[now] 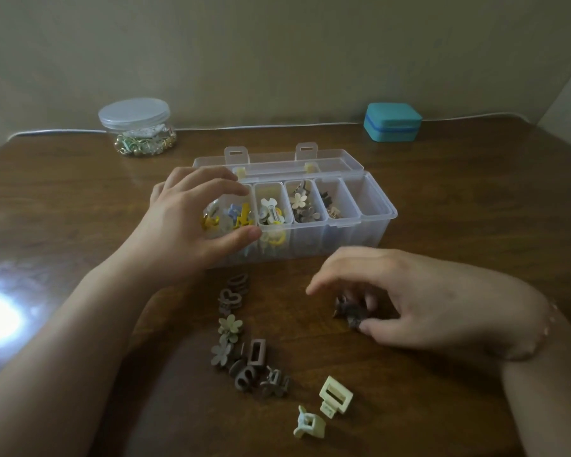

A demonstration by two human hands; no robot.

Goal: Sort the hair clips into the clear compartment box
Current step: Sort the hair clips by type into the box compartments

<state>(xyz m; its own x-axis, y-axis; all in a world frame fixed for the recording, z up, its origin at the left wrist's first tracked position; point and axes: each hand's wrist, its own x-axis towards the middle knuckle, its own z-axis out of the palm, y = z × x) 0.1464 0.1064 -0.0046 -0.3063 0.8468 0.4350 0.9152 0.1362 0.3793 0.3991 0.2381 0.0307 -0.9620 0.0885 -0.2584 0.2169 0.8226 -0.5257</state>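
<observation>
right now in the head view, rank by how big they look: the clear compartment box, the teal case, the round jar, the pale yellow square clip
1. clear compartment box
2. round jar and teal case: alike, not ranked
3. pale yellow square clip, smallest, though nearest the camera

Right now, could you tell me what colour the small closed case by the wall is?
Teal, with a darker blue band around its middle; the small case shows in the head view.
</observation>
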